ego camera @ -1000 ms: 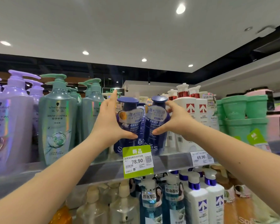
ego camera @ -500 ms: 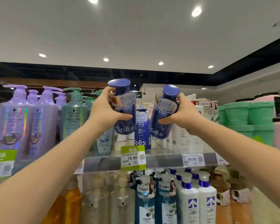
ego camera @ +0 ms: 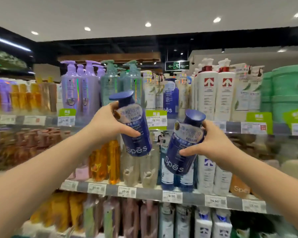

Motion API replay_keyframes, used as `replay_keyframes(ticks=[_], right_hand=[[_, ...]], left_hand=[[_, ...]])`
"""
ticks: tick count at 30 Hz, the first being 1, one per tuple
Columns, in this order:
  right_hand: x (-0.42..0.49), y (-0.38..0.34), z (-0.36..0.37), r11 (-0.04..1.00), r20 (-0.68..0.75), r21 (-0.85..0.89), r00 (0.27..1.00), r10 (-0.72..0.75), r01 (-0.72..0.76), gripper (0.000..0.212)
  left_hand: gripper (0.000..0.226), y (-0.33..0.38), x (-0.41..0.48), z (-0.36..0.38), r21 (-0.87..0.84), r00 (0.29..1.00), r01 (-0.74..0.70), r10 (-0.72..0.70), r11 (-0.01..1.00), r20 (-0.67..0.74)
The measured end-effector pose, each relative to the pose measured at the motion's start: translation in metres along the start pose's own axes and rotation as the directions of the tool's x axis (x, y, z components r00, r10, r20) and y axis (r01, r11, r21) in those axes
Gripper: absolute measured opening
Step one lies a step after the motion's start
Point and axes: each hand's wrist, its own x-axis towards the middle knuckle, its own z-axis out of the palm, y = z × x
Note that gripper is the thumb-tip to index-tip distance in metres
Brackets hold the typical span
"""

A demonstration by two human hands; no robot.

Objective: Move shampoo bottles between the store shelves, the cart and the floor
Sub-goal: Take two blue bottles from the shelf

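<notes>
Each of the two hands grasps one dark blue plastic shampoo bottle with a flat blue cap, left hand (ego camera: 108,124) on the higher bottle (ego camera: 133,127), right hand (ego camera: 212,143) on the lower (ego camera: 183,148), both tilted, apart, clear of the grey store shelf edge (ego camera: 144,192), apparently for carrying elsewhere

Both forearms are bare from the lower frame edge to the wrists, with no sleeve showing. The left hand (ego camera: 107,124) and right hand (ego camera: 213,148) are bare too.

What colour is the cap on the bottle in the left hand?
Dark blue, like the bottle itself; its cap shows clearly in the head view.
</notes>
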Motion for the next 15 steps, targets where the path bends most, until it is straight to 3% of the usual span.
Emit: replay_keyframes(ticks=[6,15], right_hand=[[-0.038,0.086,0.07,0.983,0.109,-0.023,0.977,0.185,-0.183,0.072],[-0.11,0.244,0.204,0.847,0.104,-0.033,0.842,0.53,-0.53,0.073]], left_hand=[[0.077,-0.089,-0.064,-0.017,0.139,0.975,0.214,-0.22,0.967,0.023],[0.099,-0.303,-0.154,-0.016,0.247,0.904,0.389,-0.42,0.887,0.084]])
